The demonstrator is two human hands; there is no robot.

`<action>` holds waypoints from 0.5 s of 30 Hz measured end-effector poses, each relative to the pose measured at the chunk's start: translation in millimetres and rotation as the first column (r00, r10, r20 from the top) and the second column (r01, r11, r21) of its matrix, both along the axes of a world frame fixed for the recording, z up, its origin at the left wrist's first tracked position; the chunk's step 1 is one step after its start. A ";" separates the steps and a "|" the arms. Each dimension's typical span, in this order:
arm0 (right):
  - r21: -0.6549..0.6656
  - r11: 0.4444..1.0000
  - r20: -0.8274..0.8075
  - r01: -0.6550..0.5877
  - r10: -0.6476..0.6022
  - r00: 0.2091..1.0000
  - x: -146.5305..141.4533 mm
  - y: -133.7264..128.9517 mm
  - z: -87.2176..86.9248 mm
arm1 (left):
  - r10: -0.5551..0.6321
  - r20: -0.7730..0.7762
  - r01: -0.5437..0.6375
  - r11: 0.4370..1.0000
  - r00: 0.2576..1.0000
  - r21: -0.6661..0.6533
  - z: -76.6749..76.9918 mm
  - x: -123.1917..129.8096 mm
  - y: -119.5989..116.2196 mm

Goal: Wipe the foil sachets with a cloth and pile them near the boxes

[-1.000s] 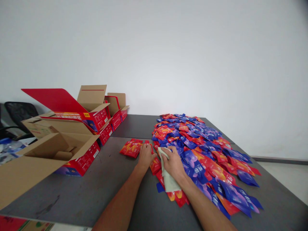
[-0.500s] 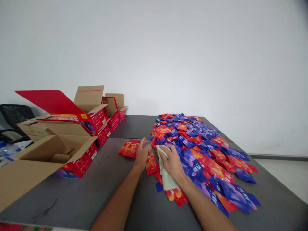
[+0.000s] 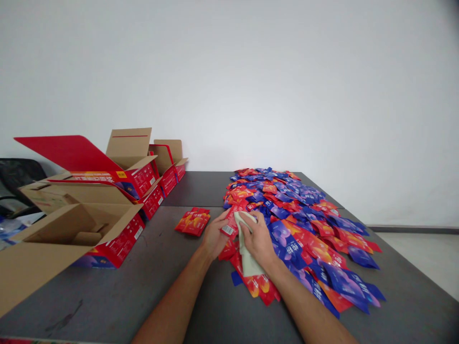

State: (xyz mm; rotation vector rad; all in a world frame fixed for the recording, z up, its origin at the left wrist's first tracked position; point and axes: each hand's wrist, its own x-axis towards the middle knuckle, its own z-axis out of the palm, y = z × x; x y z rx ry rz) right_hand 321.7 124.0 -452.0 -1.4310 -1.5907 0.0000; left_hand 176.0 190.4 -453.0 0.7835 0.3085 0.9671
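Note:
My left hand (image 3: 215, 235) grips the left side of a red packet (image 3: 231, 223), whose face with a barcode and small print is turned up. Pressed against that packet's right side is a pale folded cloth (image 3: 247, 258), bunched in the fingers of my right hand (image 3: 258, 239). Both hands are at the left edge of a long heap of red and blue packets (image 3: 290, 239). A few red packets (image 3: 193, 221) lie together on the dark table, just left of my left hand.
Open red-and-brown cardboard boxes (image 3: 124, 239) stand in a row along the table's left side, their flaps spread outward. The dark grey table (image 3: 150, 296) reaches back to a white wall. Behind the boxes is a black chair (image 3: 21, 177).
My left hand, empty and open before, now holds a red packet with its back face up. My right hand has brought the cloth against it. The view has shifted slightly.

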 end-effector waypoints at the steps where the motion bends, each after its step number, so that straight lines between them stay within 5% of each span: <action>1: 0.002 0.999 -0.011 0.050 -0.050 0.999 5.0 1.6 0.6 | -0.020 0.001 0.020 1.000 1.000 0.015 -0.1 0.5 -1.6; 5: 0.006 0.991 -0.018 0.130 -0.130 0.991 12.5 4.9 -1.0 | -0.086 -0.030 0.088 0.992 0.996 0.096 1.7 2.3 -6.6; 11: -0.041 0.996 0.049 -0.075 0.077 0.996 -9.1 0.4 -8.4 | -0.009 -0.096 0.026 0.984 0.995 0.177 -1.1 -3.2 -1.3; 15: -0.028 0.998 0.041 -0.055 0.056 0.998 -7.3 -0.7 -5.6 | -0.003 -0.126 0.028 0.979 0.992 0.202 -2.7 -2.9 -3.4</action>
